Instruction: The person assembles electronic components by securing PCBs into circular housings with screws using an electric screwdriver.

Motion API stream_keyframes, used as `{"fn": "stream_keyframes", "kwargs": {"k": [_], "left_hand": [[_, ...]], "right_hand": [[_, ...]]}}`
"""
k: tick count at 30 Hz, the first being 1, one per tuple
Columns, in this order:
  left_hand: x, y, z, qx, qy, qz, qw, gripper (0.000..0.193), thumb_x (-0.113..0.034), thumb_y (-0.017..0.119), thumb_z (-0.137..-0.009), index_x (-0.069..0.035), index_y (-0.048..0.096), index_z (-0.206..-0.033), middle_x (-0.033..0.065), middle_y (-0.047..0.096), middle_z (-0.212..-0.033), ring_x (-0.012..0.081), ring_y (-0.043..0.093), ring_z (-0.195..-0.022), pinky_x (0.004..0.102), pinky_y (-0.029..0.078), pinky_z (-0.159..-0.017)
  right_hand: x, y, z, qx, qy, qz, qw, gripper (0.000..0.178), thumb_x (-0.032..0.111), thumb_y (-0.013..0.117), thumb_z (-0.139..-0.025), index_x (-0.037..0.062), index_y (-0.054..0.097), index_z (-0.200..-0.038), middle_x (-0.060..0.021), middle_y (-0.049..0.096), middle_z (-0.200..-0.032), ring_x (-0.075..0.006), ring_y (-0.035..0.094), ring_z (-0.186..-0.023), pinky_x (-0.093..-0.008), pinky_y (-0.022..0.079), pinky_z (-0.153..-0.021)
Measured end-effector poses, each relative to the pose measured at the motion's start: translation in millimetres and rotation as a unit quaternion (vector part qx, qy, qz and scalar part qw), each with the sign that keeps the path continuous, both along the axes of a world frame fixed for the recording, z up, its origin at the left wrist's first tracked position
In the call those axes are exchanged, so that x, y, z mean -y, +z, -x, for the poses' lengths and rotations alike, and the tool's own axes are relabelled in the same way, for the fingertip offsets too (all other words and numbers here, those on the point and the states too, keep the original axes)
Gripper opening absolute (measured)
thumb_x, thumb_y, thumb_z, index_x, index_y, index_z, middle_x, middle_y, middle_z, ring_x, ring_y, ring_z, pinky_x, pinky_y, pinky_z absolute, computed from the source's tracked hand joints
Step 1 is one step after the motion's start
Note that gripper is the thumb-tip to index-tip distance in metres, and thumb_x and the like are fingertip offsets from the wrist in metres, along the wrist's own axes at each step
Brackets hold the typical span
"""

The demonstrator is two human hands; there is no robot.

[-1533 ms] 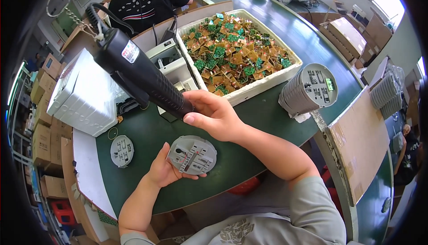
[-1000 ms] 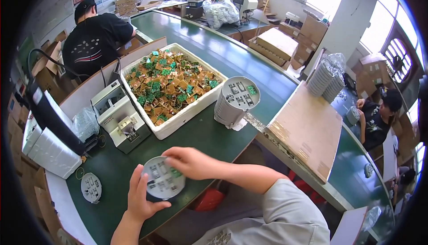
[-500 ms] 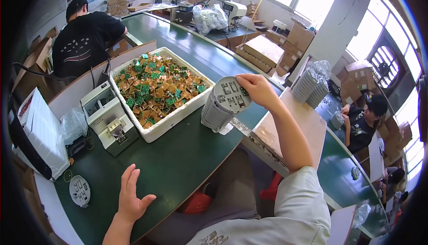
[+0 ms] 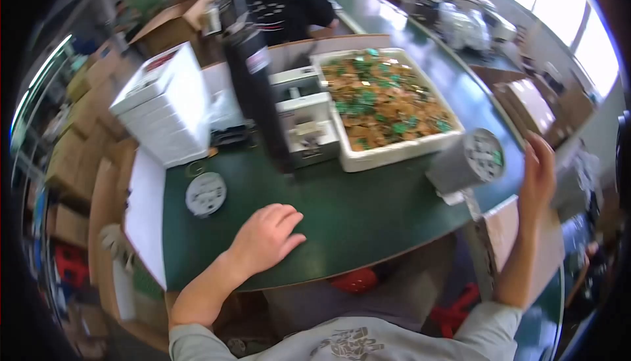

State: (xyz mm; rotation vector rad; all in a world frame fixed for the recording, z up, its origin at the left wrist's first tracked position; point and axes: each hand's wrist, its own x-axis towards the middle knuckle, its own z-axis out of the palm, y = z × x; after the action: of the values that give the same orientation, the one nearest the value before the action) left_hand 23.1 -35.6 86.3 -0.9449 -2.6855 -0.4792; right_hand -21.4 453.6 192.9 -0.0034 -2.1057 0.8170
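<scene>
— Two hands, both empty. My left hand [image 4: 266, 236] lies palm down, fingers loosely spread, on the green surface [image 4: 355, 220] near its front edge. My right hand [image 4: 537, 172] is raised open and flat, holding nothing, just off the right edge beside the stack of round grey discs [image 4: 468, 161].

— Is the right one touching that stack?

— I cannot tell; it looks close beside it, perhaps a sliver apart. The stack lies tilted on its side at the right edge, its printed face turned toward me.

— What else is around?

— A single round disc [image 4: 206, 194] lies flat toward the left edge, apart from my left hand. Behind, a white tray [image 4: 394, 154] is heaped with small green and brown boards. Left of it stands a small grey machine [image 4: 305, 128], with a black tool [image 4: 253, 78] hanging in front, and a white box [image 4: 164, 101] at the back left corner. Another person in a black shirt [image 4: 286, 3] sits at the far edge.

— Any risk?

— The stack, I'd judge. Tilted so near the edge, a careless brush from my right hand could roll it off or scatter the discs.
</scene>
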Motion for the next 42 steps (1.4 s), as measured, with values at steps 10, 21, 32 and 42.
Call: {"fn": "stream_keyframes", "kwargs": {"k": [10, 21, 32, 42], "left_hand": [[106, -6, -30, -0.007, 0.238, 0.154, 0.959, 0.018, -0.009, 0.073, -0.082, -0.006, 0.064, -0.097, 0.0123, 0.066, -0.096, 0.0337, 0.064, -0.092, 0.0452, 0.05, -0.094], [-12, -21, 41, -0.062, -0.007, -0.116, 0.991, 0.032, -0.023, 0.08, -0.086, -0.004, 0.069, -0.11, 0.0087, 0.07, -0.107, 0.0306, 0.066, -0.099, 0.0418, 0.051, -0.096], [-11, -36, 34, -0.032, 0.062, -0.096, 0.993, 0.07, -0.036, 0.087, -0.079, -0.002, 0.06, -0.133, 0.0168, 0.053, -0.146, 0.0381, 0.051, -0.134, 0.0464, 0.045, -0.113], [-11, -44, 32, 0.028, 0.053, -0.074, 0.995, 0.069, -0.038, 0.085, -0.081, -0.002, 0.059, -0.133, 0.0184, 0.05, -0.148, 0.039, 0.048, -0.138, 0.0471, 0.043, -0.116]], "right_hand": [[117, -49, -30, 0.081, 0.344, -0.034, 0.935, 0.024, -0.006, 0.068, -0.088, 0.0012, 0.07, -0.111, -0.0115, 0.067, -0.11, -0.0225, 0.064, -0.086, -0.0323, 0.053, -0.076], [193, -93, 142, 0.173, 0.16, -0.178, 0.955, 0.025, 0.012, 0.072, -0.089, 0.0037, 0.073, -0.113, -0.013, 0.071, -0.101, -0.0307, 0.068, -0.077, -0.0382, 0.055, -0.072], [214, -77, 112, 0.354, 0.442, 0.416, 0.712, 0.026, 0.006, 0.069, -0.094, 0.0035, 0.072, -0.12, -0.0083, 0.072, -0.117, -0.0187, 0.071, -0.094, -0.0309, 0.057, -0.077], [234, -90, 65, 0.307, 0.494, -0.027, 0.813, 0.033, 0.0, 0.075, -0.088, 0.0035, 0.072, -0.12, -0.0072, 0.071, -0.124, -0.0192, 0.07, -0.098, -0.0302, 0.057, -0.082]]}}
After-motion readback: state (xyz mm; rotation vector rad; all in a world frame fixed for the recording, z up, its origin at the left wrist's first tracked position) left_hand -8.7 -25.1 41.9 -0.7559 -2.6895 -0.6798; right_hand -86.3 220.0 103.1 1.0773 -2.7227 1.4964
